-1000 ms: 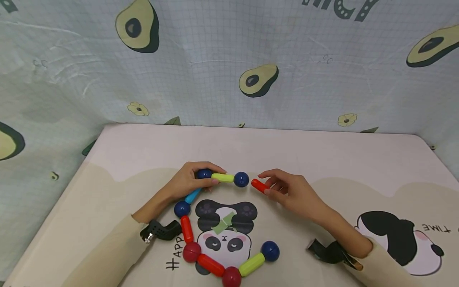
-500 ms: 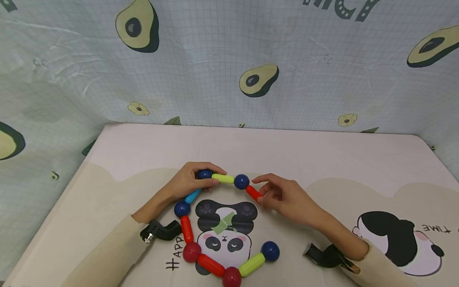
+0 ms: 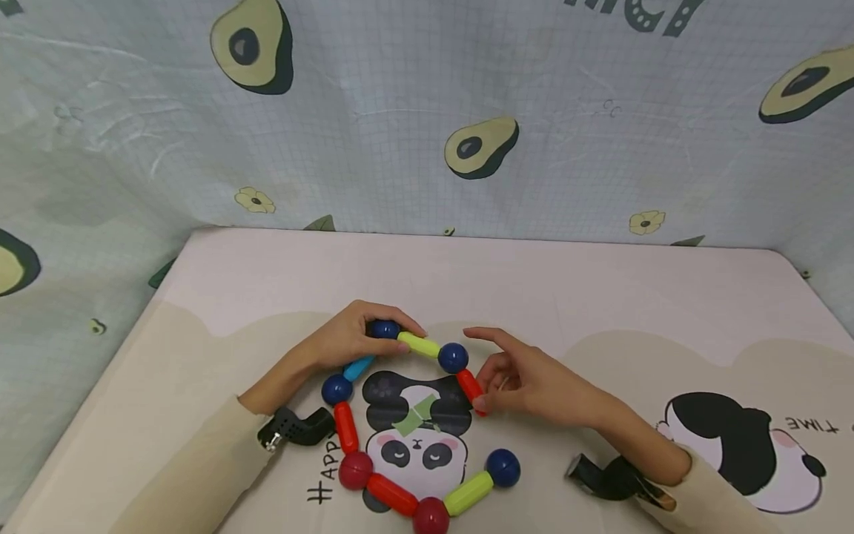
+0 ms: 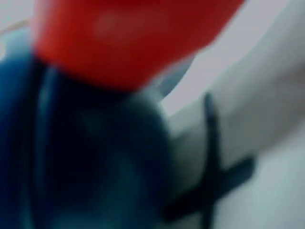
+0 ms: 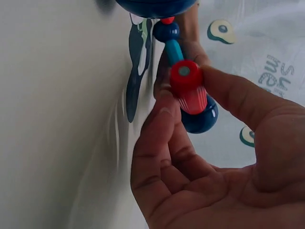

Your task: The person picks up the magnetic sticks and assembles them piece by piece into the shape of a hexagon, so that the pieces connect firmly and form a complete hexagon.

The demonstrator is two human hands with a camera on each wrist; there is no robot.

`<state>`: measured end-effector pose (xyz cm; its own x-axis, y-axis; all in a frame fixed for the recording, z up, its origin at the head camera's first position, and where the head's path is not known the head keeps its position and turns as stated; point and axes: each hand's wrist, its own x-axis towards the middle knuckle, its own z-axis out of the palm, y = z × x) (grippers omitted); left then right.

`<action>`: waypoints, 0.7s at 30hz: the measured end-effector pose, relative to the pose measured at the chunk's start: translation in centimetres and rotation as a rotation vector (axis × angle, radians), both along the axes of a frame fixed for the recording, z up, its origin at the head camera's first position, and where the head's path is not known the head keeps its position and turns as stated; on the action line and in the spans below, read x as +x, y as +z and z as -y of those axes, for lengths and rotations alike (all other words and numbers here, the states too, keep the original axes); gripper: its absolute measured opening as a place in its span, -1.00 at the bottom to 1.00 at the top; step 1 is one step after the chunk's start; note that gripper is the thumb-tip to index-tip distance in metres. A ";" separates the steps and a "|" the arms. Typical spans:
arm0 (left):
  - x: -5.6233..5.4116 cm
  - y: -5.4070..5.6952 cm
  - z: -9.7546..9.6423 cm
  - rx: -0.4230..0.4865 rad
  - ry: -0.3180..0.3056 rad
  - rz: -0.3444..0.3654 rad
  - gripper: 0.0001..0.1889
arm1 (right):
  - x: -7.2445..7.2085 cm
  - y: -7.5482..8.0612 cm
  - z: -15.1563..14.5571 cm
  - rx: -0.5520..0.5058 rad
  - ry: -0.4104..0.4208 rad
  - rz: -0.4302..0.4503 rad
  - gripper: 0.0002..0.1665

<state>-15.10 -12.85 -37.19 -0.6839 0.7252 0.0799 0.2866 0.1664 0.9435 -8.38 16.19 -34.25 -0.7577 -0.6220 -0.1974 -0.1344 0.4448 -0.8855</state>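
Observation:
Colourful rods and balls form a chain on the table. My left hand [image 3: 350, 337] grips the dark blue ball [image 3: 385, 329] at its upper corner, thumb and fingers reaching the yellow-green rod [image 3: 419, 345]. That rod ends at another blue ball [image 3: 454, 358], and a red rod [image 3: 469, 384] meets this ball's lower right. Thumb and fingertips of my right hand [image 3: 527, 378] pinch the red rod, index finger raised. The right wrist view shows the rod's free end [image 5: 184, 71], a small round grey spot in it. The left wrist view is blurred, filled by a red rod [image 4: 128, 38] and blue ball [image 4: 95, 157].
Down the left side run a light blue rod [image 3: 359, 368], a blue ball [image 3: 336, 389], a red rod [image 3: 345, 427] and a red ball [image 3: 356, 470]. A yellow-green rod [image 3: 468, 493] leads to a blue ball [image 3: 503, 468] at lower right. A patterned curtain [image 3: 373, 111] hangs behind the table [image 3: 600, 289].
My right hand has brought the red rod against the end blue ball, then swung it downward. The upper yellow-green rod and its ball have tilted toward me. My left hand keeps its grip.

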 end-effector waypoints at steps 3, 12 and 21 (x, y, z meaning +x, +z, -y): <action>0.0 0.4 0.0 -0.023 -0.054 -0.006 -0.74 | 0.0 0.2 -0.1 0.023 0.023 0.020 -0.03; 0.6 1.3 -0.3 -0.128 -0.136 -0.031 -0.72 | 0.0 0.1 -0.2 0.063 0.084 0.101 0.03; 0.9 1.2 -0.8 -0.153 -0.141 -0.048 -0.70 | 0.1 0.0 -0.4 0.018 0.174 0.139 -0.13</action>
<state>-14.22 -12.07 -35.97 -0.5727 0.8197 -0.0080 0.3616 0.2614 0.8949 -8.27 16.63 -34.23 -0.6040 -0.7365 -0.3046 -0.0879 0.4414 -0.8930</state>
